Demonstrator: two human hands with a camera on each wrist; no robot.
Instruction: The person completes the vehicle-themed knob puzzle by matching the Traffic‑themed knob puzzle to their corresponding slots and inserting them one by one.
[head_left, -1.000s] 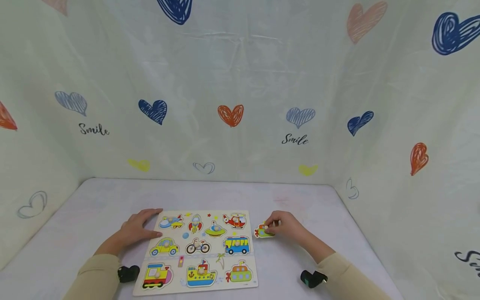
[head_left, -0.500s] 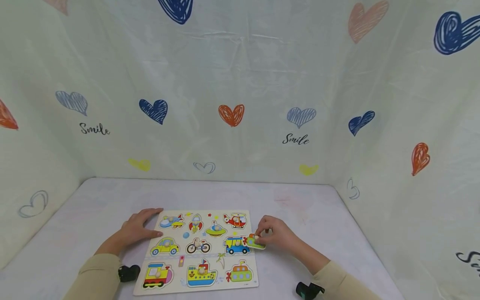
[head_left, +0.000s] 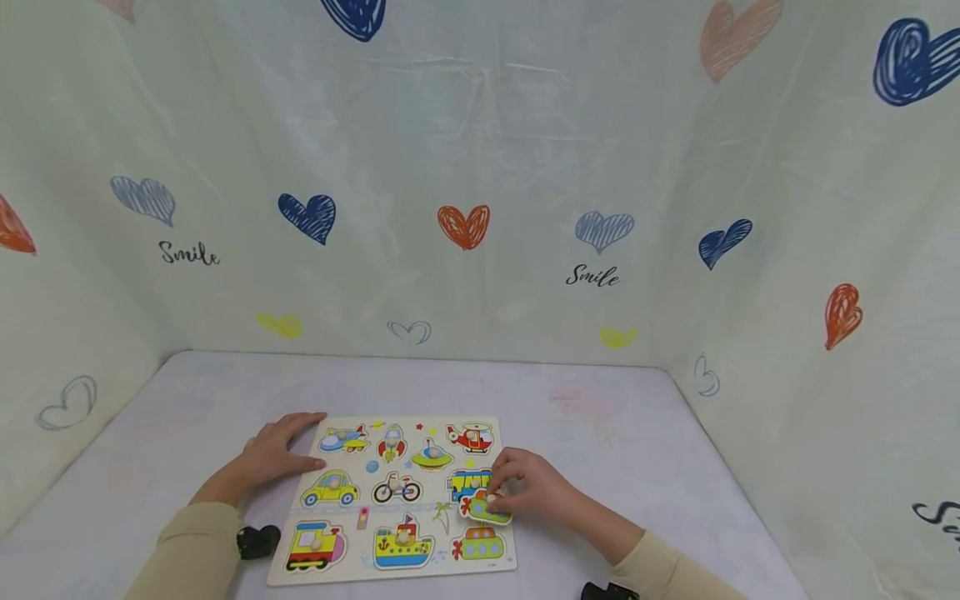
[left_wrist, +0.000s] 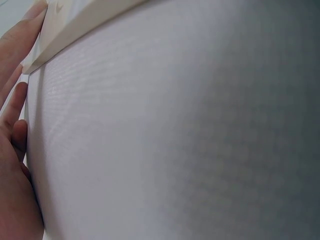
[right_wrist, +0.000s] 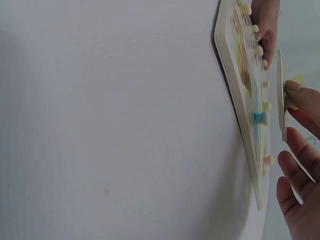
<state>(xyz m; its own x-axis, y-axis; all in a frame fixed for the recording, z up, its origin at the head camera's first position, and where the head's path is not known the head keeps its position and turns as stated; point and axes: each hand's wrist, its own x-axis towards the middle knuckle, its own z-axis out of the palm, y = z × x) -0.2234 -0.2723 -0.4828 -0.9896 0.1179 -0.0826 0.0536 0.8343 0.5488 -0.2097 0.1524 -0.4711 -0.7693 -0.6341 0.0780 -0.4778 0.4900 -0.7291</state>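
A wooden knob puzzle board (head_left: 358,571) with vehicle shapes lies on the table. My left hand (head_left: 272,454) rests at its upper left edge, thumb on the board and fingers extended along the side. My right hand (head_left: 538,490) pinches a green-and-orange submarine puzzle piece (head_left: 480,508) by its knob. The piece hovers over the board's right side, covering part of the bus (head_left: 468,479) and the top of the printed submarine recess (head_left: 480,547). In the right wrist view, a gap shows between the piece (right_wrist: 281,95) and the board (right_wrist: 240,107).
Knobbed pieces sit in the board, among them a train (head_left: 315,546), a boat (head_left: 403,546) and a car (head_left: 330,489). A white cloth covers the table (head_left: 615,433). A heart-print curtain (head_left: 517,333) surrounds its back and sides.
My right hand has carried the submarine piece from right of the board leftward and toward me, over the board's lower right. My left hand has stayed on the board's edge.
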